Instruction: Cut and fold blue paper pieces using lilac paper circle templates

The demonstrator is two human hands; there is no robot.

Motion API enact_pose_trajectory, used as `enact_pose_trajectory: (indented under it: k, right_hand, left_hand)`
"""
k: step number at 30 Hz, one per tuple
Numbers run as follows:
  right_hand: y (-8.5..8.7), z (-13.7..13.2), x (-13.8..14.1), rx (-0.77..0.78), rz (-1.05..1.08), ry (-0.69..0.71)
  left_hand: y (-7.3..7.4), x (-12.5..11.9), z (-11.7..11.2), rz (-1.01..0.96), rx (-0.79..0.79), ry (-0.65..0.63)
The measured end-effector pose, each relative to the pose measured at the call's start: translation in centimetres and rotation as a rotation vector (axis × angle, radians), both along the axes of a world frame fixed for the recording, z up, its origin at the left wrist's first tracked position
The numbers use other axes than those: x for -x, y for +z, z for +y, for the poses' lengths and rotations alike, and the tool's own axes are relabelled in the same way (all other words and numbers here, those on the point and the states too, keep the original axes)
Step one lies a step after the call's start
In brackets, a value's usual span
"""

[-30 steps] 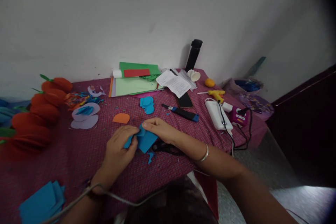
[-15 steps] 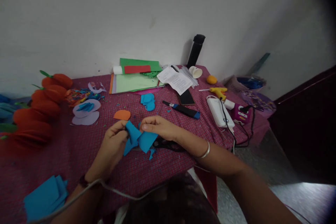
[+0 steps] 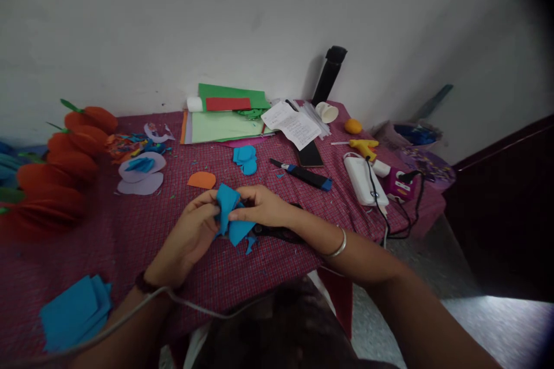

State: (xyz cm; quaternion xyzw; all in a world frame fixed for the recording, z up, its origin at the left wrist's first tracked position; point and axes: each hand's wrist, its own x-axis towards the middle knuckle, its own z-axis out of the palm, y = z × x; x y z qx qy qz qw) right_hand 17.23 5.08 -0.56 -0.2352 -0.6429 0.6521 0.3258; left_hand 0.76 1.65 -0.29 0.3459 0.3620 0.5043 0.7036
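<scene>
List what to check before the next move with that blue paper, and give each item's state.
1. Both hands grip the blue paper piece: ok, the left hand and right hand pinch it together.
2. Paper off the tablecloth: cannot tell.
3. Black scissors near: ok, they lie under the right wrist.
4. Glue gun away from the hands: ok, it lies far right by the white power bank.
5. Grey cable clear of the arms: not ok, it crosses the left wrist.
</scene>
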Motion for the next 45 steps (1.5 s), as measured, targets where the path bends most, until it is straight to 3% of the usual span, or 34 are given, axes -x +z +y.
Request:
enact_pose_trajectory:
  k: [14, 18, 22, 31, 39, 45]
  right_hand:
    - [-0.3, 0.2, -0.2, 0.02, 0.029, 0.042]
    - [-0.7, 0.2, 0.0, -0.059, -0.009, -0.014]
    - [-1.0, 0.3, 0.1, -0.118, -0.083, -0.088]
    - [-0.4, 0.3, 0.0, -0.009, -0.016, -0.122]
    - [-0.6, 0.3, 0.2, 0.029, 0.034, -0.083]
    - [-0.9, 0.3, 0.3, 0.087, 0.021, -0.072]
  left_hand:
    - [0.8, -0.4, -0.7, 0.068, 0.089, -0.023]
    - [0.5, -0.5, -0.6, 0.066, 0.079, 0.03]
    - [0.2, -0.7, -0.7, 0.091, 0.01, 0.079]
    - [0.2, -0.9, -1.5, 0.296, -0.169, 0.207]
    - [0.6, -0.8, -0.9, 0.077, 0.053, 0.147]
    - [0.2, -0.9, -1.0, 0.07, 0.021, 0.139]
